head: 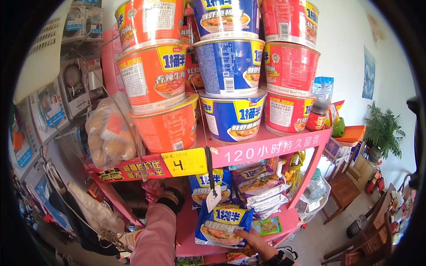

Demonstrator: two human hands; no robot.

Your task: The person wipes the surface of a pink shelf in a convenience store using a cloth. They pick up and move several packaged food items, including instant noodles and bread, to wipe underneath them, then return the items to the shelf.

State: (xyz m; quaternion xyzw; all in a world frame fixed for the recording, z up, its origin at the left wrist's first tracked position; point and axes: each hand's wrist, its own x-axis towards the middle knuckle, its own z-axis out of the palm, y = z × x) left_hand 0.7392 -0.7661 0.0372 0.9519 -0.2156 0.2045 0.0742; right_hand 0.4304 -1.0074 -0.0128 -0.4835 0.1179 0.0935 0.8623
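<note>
My right hand (253,241) grips a blue bag of instant noodles (223,226) by its lower right side, in front of the lower pink shelf (189,232). Behind it stands another blue noodle bag (210,188). My left hand (168,196), in a pink sleeve with a dark band at the wrist, reaches under the upper shelf beside a red package (153,188); its fingers are mostly hidden. Purple noodle bags (254,181) lie stacked to the right, with a small green packet (266,226) below them.
Stacked orange (156,123), blue (233,116) and red (286,113) noodle tubs fill the upper shelf. A bag of round brown items (111,133) hangs over its left end. A string with a white tag (213,199) dangles in front. Wooden chairs (342,189) stand at right.
</note>
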